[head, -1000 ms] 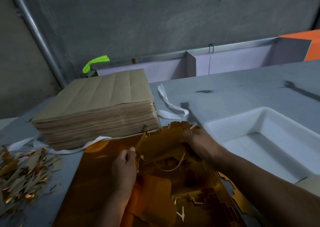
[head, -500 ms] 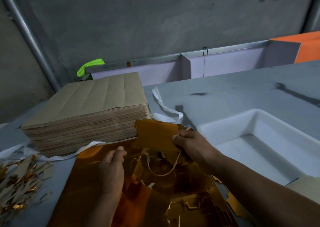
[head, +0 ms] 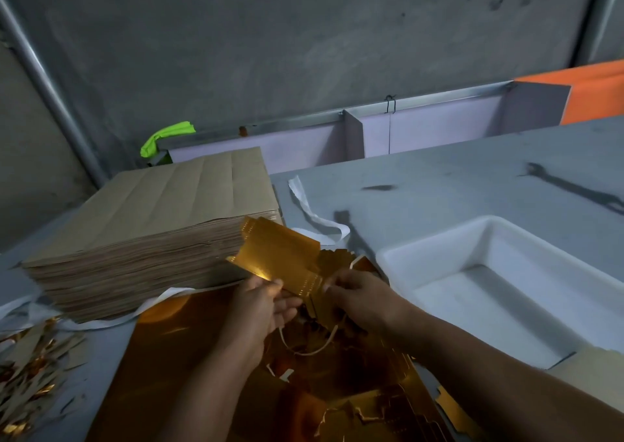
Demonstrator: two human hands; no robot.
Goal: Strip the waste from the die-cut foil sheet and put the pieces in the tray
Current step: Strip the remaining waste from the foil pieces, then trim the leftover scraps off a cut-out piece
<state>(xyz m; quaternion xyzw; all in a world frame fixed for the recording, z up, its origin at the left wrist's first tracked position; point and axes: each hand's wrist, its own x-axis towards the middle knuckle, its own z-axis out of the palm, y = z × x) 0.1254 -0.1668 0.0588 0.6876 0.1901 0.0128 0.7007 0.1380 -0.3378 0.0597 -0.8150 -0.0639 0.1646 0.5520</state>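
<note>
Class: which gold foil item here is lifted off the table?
The perforated foil piece held by left hand and right hand; the foil sheet and scrap pile lie on the table.

A gold piece [head: 280, 256] with perforated edges hangs tilted above the glossy, partly stripped foil sheet [head: 189, 357], which lies flat on the counter [head: 439, 178], just left of the white rectangular tray [head: 435, 238].
</note>
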